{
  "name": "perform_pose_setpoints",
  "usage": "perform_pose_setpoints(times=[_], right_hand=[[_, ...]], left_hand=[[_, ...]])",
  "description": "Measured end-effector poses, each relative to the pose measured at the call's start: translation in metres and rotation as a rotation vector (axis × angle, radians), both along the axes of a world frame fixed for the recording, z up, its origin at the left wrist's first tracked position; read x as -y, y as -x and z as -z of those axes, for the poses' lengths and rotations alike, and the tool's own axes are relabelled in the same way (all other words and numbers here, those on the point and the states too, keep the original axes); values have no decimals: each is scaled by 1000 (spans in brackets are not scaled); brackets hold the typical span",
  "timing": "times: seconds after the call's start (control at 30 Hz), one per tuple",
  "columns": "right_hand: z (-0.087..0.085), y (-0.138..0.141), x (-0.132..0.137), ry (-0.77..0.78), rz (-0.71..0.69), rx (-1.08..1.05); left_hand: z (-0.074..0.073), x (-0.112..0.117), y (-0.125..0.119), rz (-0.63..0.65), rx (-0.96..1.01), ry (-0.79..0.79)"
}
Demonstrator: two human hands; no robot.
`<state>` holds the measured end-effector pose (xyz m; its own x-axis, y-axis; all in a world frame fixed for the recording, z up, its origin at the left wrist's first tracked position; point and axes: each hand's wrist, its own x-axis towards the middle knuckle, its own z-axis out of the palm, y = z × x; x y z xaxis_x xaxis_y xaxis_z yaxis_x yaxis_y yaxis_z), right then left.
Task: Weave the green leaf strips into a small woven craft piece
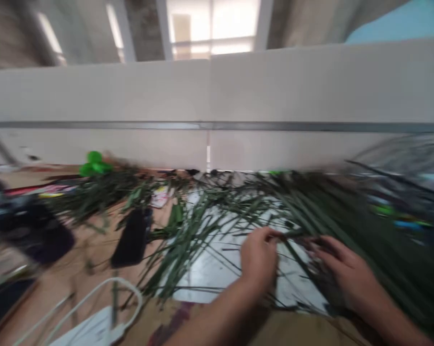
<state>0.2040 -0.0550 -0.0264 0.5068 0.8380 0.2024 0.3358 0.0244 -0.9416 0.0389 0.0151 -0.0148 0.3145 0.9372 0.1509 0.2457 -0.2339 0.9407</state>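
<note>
The picture is smeared by motion. A heap of long thin green stems [217, 211] lies spread over a white sheet [210, 274] on a wooden table. My left hand [258, 259] hovers over the stems, its fingers curled and pinched at a dark stem. My right hand [341, 271] rests just to the right on a thick bundle of stems [346, 211], fingers bent over it. Both hands meet on the same dark stem between them.
A black phone-like object [132, 238] lies left of the stems. A white cable [105, 293] loops at the front left. A green plastic item [94, 163] sits at the back left, dark objects [33, 230] at far left. A white partition wall [217, 96] closes the back.
</note>
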Motion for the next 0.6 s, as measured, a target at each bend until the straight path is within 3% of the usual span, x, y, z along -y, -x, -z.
perform_pose_setpoints(times=[0.13, 0.23, 0.43, 0.6], right_hand=[[-6, -24, 2, 2, -27, -45], [-5, -28, -6, 27, -67, -1], [-11, -17, -1, 298, -210, 427], [-14, -8, 2, 391, -188, 683]], left_hand=[[-8, -21, 6, 44, 15, -5], [-18, -33, 16, 192, -14, 54], [-33, -53, 44, 568, -269, 170], [-35, -59, 55, 674, -426, 125]])
